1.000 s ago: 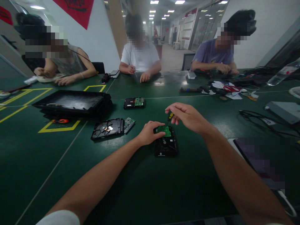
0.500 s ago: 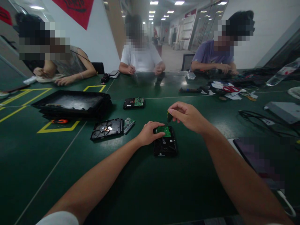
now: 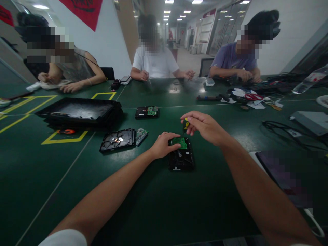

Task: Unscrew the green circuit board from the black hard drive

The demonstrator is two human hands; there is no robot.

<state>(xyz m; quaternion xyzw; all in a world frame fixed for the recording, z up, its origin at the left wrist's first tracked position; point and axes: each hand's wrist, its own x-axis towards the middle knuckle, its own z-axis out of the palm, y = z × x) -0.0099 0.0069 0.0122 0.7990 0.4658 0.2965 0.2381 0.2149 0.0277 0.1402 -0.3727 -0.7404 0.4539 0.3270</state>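
A black hard drive lies flat on the green table in front of me, a green circuit board on its far half. My left hand grips the drive from its left side, with thumb and forefinger lying over the board. In my right hand is a small screwdriver with a yellow and black handle, held upright between the fingertips. Its shaft points down at the board's far right corner; the tip is too small to make out.
Left of the drive lie another black hard drive and a loose circuit board. Farther off are a third drive and stacked black trays. Right stand a phone, cables and a grey box. Three people sit opposite.
My right fingers have shifted and loosened round the screwdriver, so more of its yellow handle shows. My left hand and the drive stay put. The middle person's hand has moved outward.
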